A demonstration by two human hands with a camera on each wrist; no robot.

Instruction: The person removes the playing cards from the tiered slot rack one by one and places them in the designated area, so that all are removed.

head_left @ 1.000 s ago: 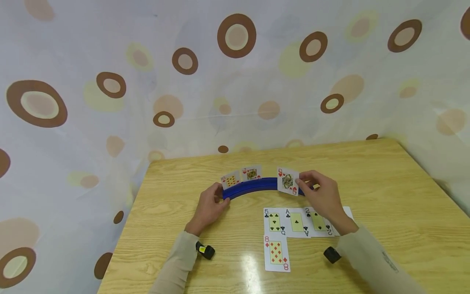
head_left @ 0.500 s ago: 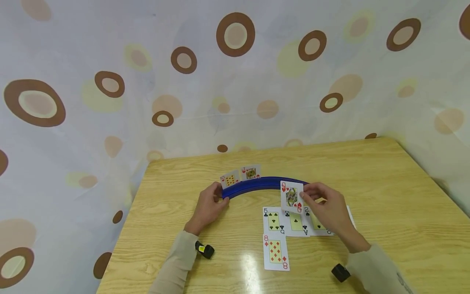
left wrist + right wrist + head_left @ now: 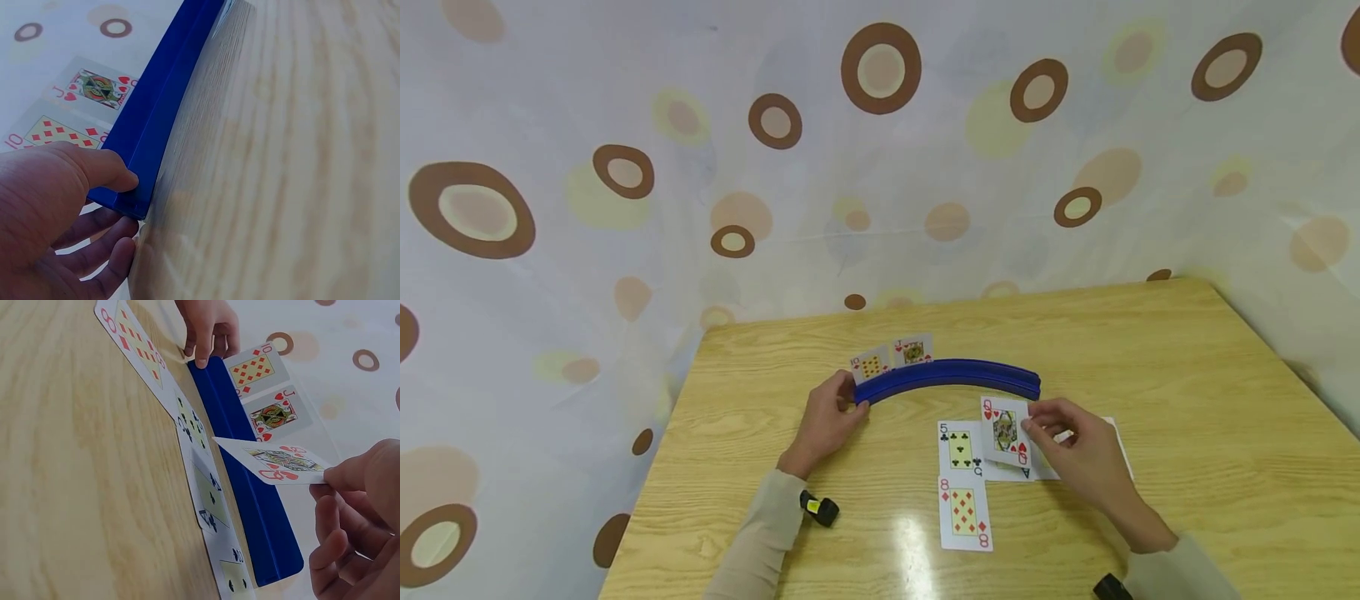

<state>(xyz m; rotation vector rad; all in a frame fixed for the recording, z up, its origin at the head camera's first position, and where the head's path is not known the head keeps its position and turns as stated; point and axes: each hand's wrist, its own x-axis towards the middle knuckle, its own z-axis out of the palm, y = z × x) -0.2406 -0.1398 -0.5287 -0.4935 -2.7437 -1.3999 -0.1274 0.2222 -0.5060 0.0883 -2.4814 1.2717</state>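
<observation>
My left hand (image 3: pixel 827 423) grips the left end of a curved blue card holder (image 3: pixel 951 372), thumb on its near side. Two playing cards stand in its slot near that end: the ten of diamonds (image 3: pixel 870 365) and the jack of hearts (image 3: pixel 913 351). Between thumb and fingers, my right hand (image 3: pixel 1082 457) pinches the queen of hearts (image 3: pixel 1006 431) by its right edge. In the right wrist view the queen is tilted and apart from the holder. From the head view it covers most of the ace of clubs (image 3: pixel 211 494) beneath.
Face up on the wooden table (image 3: pixel 760 358) lies a row with the five of clubs (image 3: pixel 958 448), the ace and the two of spades (image 3: pixel 236 578), partly behind my right hand. The eight of diamonds (image 3: pixel 964 514) lies below the five. A patterned cloth (image 3: pixel 880 167) hangs behind.
My right hand has drawn the queen of hearts away from the blue holder, toward me and slightly right, over the card row. The left hand stays on the holder's end.
</observation>
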